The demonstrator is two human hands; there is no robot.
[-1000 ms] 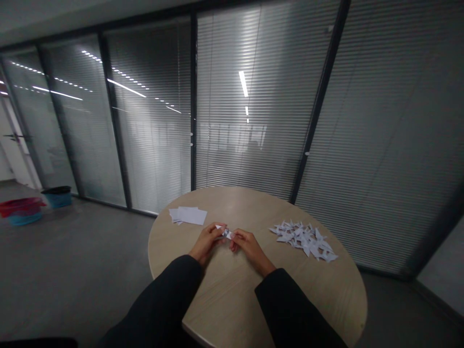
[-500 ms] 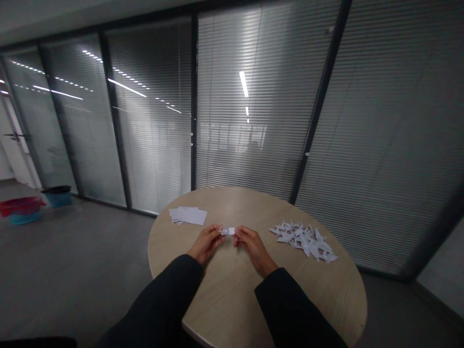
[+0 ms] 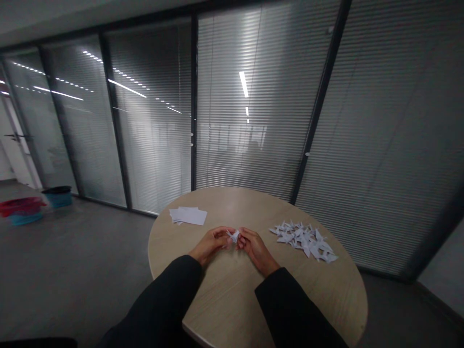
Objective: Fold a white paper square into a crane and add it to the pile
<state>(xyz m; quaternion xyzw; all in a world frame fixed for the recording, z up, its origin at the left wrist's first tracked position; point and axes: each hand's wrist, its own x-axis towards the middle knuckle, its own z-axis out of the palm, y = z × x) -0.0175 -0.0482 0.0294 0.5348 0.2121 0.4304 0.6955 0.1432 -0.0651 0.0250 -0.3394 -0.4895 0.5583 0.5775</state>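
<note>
A small white folded paper crane [image 3: 235,236] is held above the middle of the wooden table [image 3: 232,299]. My left hand [image 3: 213,242] pinches it from the left, fingertips near its thin points. From the other side, my right hand [image 3: 252,245] grips it between thumb and fingers. My fingertips hide part of the paper. To the right of my right hand lies a pile of several white folded paper cranes [image 3: 303,240]. Flat white paper sheets [image 3: 189,215] lie overlapping beyond my left hand, near the table's far left edge.
Glass partition panels with blinds [image 3: 250,106] stand right behind the table. On the floor at far left are a blue bin with a red liner [image 3: 23,210] and a blue bin with a black liner [image 3: 58,196]. A door [image 3: 18,142] is at the left edge.
The paper between my hands has turned; it spanned them as a flat strip and now shows pointed ends. My hands have come closer together, the left moving right.
</note>
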